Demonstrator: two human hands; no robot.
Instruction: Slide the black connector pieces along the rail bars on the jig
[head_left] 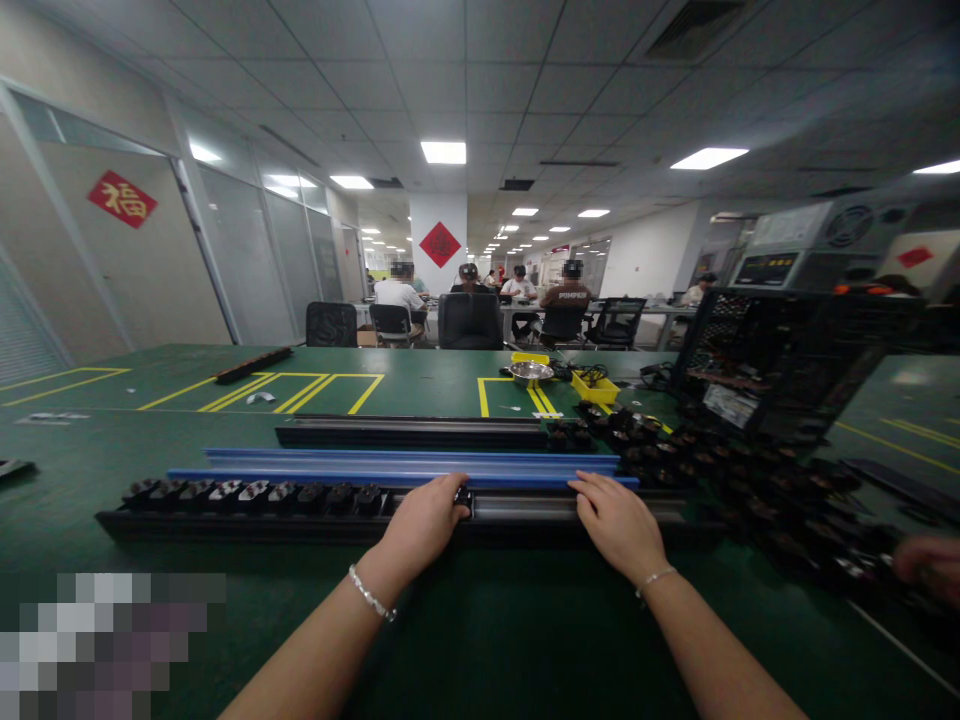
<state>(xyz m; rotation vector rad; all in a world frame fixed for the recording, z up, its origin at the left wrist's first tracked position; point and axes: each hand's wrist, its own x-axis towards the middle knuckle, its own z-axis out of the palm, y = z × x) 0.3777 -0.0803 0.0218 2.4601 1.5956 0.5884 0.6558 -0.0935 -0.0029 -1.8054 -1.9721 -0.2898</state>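
Observation:
My left hand [424, 520] is closed, thumb and fingers pinching a small black socket-like module [463, 498] at the middle of a long black channel [525, 535] with a metallic inside. Several similar modules [307, 497] sit in a row along the channel's left part, some with pale tops. My right hand [622, 530] lies over the channel's right part, fingers stretched out and fingertips at the edge of a long blue strip [412, 465]. The strip runs right behind the channel. My left palm hides part of the row.
Another black channel [412, 432] lies behind the blue strip. A heap of black modules [795, 500] spreads at right, before an open computer case [780, 350]. A metal bowl [531, 372] and yellow bin [595, 387] stand farther back. Another person's hand [930, 565] is at the right edge.

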